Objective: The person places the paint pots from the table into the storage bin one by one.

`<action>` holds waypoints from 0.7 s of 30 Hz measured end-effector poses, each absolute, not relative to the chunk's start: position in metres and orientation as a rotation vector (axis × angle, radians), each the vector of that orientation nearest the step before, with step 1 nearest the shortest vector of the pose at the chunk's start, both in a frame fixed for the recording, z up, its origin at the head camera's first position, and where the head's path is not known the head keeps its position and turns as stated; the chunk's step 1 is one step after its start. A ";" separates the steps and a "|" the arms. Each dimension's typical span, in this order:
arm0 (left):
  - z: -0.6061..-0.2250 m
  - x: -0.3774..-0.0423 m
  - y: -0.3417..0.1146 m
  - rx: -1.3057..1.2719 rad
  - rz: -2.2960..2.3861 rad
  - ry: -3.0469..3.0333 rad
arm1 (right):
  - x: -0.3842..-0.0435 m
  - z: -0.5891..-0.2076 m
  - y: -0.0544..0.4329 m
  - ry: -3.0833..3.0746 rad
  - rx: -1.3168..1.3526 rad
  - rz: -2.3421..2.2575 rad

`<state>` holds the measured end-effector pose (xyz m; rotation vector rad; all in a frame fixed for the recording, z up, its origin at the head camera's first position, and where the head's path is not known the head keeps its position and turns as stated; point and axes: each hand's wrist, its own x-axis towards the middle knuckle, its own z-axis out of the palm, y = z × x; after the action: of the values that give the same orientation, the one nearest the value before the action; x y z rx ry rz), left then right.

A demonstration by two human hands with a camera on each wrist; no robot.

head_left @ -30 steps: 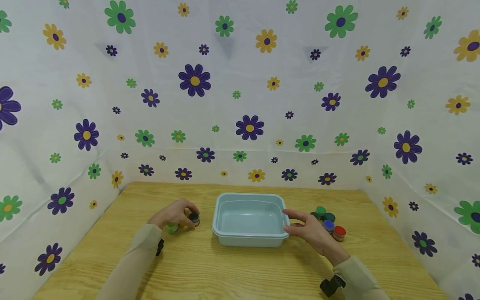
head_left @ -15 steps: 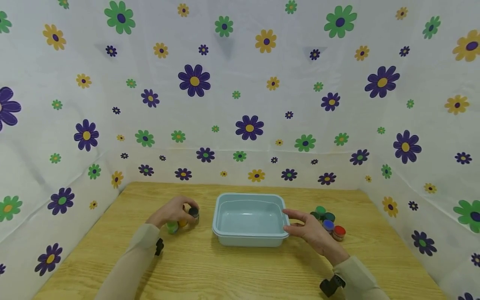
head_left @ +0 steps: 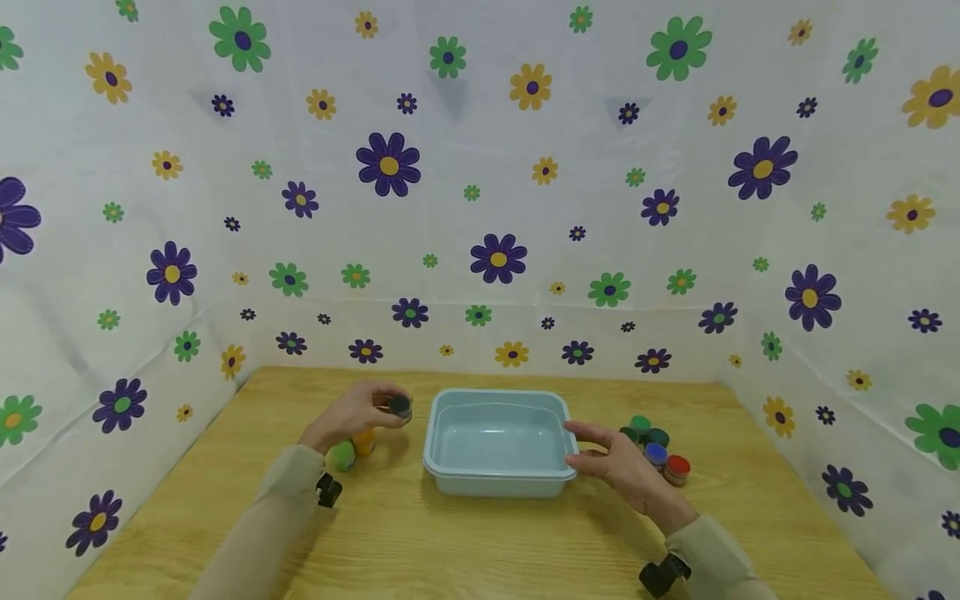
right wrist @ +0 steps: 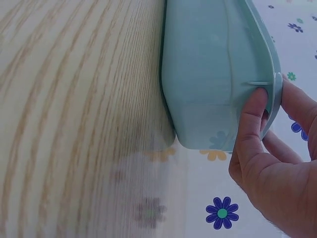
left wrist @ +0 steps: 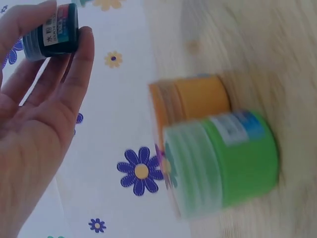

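My left hand (head_left: 354, 417) grips a small dark green paint jar (head_left: 401, 407) between thumb and fingers, raised above the table and left of a light blue plastic basin (head_left: 498, 486). The left wrist view shows the jar's printed label (left wrist: 51, 30). Under that hand stand an orange paint jar (head_left: 363, 442) and a light green paint jar (left wrist: 247, 163), side by side and apart from the fingers. My right hand (head_left: 630, 471) pinches the basin's right rim, thumb beneath the rim on the outer wall in the right wrist view, fingertips partly hidden there.
Beyond my right hand stands a cluster of jars: a red-lidded jar (head_left: 677, 468), a blue-lidded jar (head_left: 656, 454) and several green-lidded jars (head_left: 640, 424). A flower-patterned white curtain (head_left: 450, 225) encloses the wooden table (head_left: 465, 550) at the back and sides.
My left hand has lifted the dark green jar off the table and moved it slightly right toward the basin, uncovering the orange and light green jars. My right hand stays on the rim.
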<state>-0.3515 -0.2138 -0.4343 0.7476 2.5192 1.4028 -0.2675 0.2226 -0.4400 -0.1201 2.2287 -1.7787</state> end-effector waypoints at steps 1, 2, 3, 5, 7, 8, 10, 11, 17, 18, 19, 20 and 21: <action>-0.434 -0.351 -0.212 0.738 1.410 2.524 | -0.267 -0.441 0.222 2.232 -0.117 -1.778; -0.433 -0.351 -0.209 0.724 1.424 2.526 | -0.267 -0.441 0.222 2.235 -0.108 -1.780; -0.432 -0.351 -0.207 0.717 1.440 2.527 | -0.266 -0.441 0.221 2.239 -0.098 -1.783; -0.431 -0.352 -0.202 0.691 1.475 2.537 | -0.266 -0.441 0.221 2.247 -0.102 -1.777; -0.430 -0.352 -0.195 0.659 1.512 2.549 | -0.266 -0.440 0.221 2.248 -0.098 -1.783; -0.429 -0.352 -0.192 0.638 1.521 2.567 | -0.266 -0.440 0.221 2.247 -0.095 -1.786; -0.429 -0.351 -0.185 0.605 1.552 2.576 | -0.267 -0.440 0.221 2.240 -0.095 -1.787; -0.429 -0.351 -0.181 0.588 1.573 2.574 | -0.267 -0.440 0.221 2.238 -0.093 -1.789; -0.426 -0.343 -0.157 0.563 1.685 2.508 | -0.265 -0.440 0.222 2.233 -0.103 -1.789; -0.425 -0.342 -0.153 0.570 1.689 2.504 | -0.265 -0.440 0.222 2.233 -0.112 -1.787; -0.424 -0.340 -0.149 0.576 1.696 2.495 | -0.265 -0.440 0.222 2.233 -0.121 -1.785; -0.424 -0.340 -0.145 0.586 1.697 2.497 | -0.265 -0.440 0.222 2.234 -0.123 -1.787; -0.424 -0.339 -0.141 0.583 1.702 2.494 | -0.265 -0.439 0.222 2.234 -0.124 -1.789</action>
<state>-0.3391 -0.1414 -0.4236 0.5827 2.4940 1.7015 -0.2648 0.2216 -0.4394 -0.1236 2.2342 -1.7892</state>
